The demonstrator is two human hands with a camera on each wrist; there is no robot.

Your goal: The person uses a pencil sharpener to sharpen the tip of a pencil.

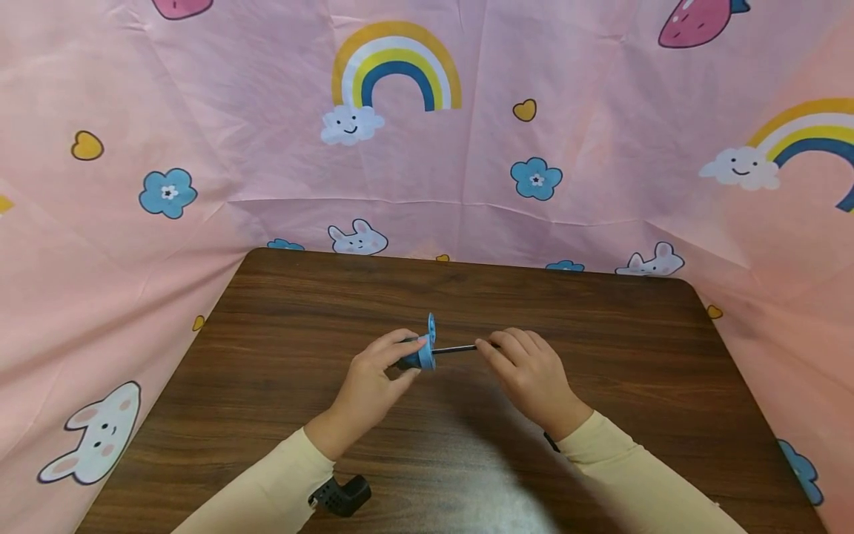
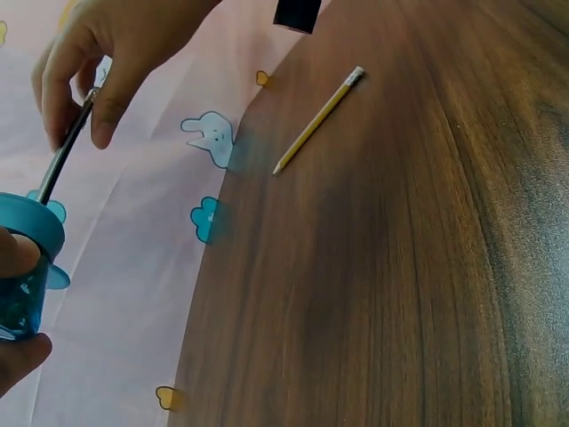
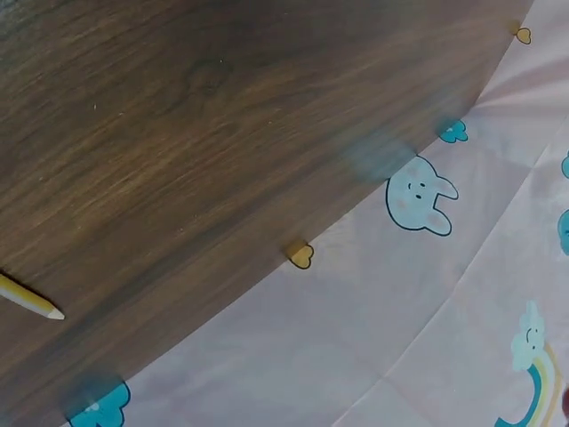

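Note:
My left hand [image 1: 370, 382] grips a small blue pencil sharpener [image 1: 426, 357] with a see-through shavings container [image 2: 22, 307], its lid flap standing up. From the opening a dark pencil [image 1: 457, 348] reaches out to the right. The fingertips of my right hand [image 1: 530, 374] pinch its far end, where the left wrist view shows a metallic tip. Both hands are above the table. The pencil's inner end is hidden inside the sharpener. Neither hand appears in the right wrist view.
A yellow pencil [image 2: 318, 122] lies on the brown wooden table [image 1: 320, 297], its pointed end also visible in the right wrist view. Pink patterned cloth [image 1: 267, 111] hangs around the back and sides of the table. Each sleeve has a black device [image 1: 342, 495] near the wrist.

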